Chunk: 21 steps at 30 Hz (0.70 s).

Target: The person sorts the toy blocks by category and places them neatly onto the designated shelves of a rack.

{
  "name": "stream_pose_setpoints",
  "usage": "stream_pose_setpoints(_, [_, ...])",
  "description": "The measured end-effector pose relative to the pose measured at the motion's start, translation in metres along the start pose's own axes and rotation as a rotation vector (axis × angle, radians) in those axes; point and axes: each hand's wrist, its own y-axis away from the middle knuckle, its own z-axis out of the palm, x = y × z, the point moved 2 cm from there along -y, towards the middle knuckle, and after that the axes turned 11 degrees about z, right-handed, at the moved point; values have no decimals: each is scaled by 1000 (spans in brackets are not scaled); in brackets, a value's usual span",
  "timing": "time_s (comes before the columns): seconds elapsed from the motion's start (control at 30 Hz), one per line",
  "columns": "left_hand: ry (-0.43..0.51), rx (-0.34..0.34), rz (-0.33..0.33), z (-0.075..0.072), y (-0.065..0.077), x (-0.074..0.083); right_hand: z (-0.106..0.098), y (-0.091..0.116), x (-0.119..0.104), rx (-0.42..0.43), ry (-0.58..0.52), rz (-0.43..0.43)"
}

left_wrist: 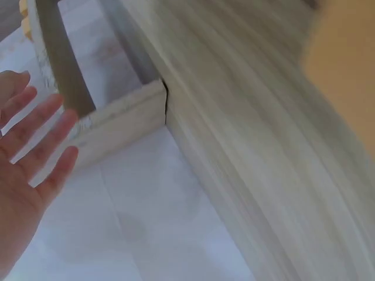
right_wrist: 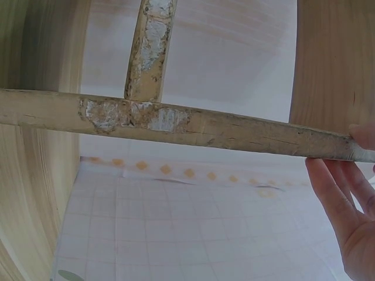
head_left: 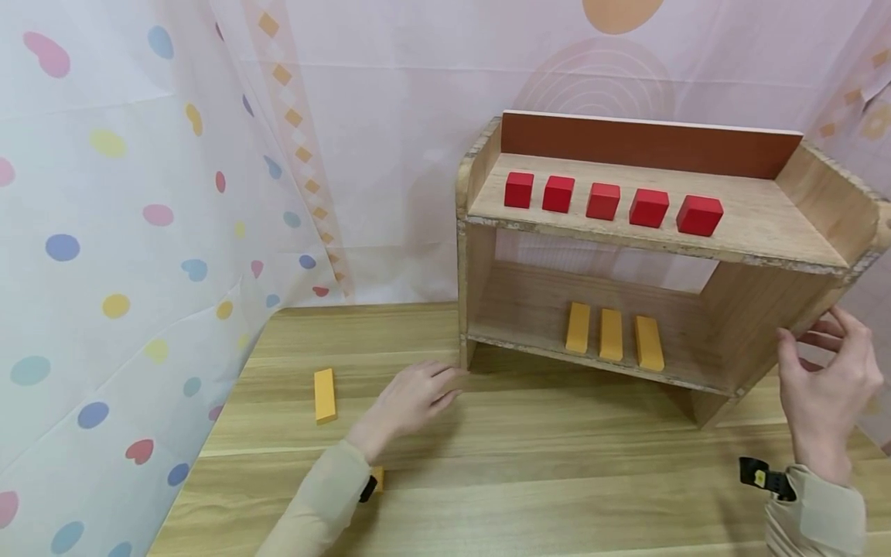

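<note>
A small two-tier wooden shelf [head_left: 766, 309] stands angled on the table. My right hand [head_left: 831, 379] holds its right side panel by the front edge; in the right wrist view the thumb is on one face of the panel [right_wrist: 234, 134] and the fingers are on the other. My left hand [head_left: 418, 393] is at the shelf's lower left corner. Its fingers [left_wrist: 48, 136] are extended and spread in the left wrist view, holding nothing; whether they touch the wood I cannot tell. Several red cubes [head_left: 602, 201] line the top tier, and three yellow blocks [head_left: 611, 335] lie on the lower one.
One yellow block [head_left: 325, 396] lies on the left of the wooden table [head_left: 557, 495]. Another yellow block [head_left: 378, 478] is mostly hidden by my left wrist. A dotted cloth [head_left: 139, 255] hangs at the left, and a pink patterned cloth [head_left: 390, 155] hangs behind the shelf.
</note>
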Motion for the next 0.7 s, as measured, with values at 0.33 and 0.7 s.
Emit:
stream_pose_setpoints(0.33, [353,-206,-256,-19,43,-10,0,-1,-1,-4,-2,9])
stream_pose_setpoints(0.7, [668,-325,-392,-35,106,-16,-1,-1,-3,-4,-1,9])
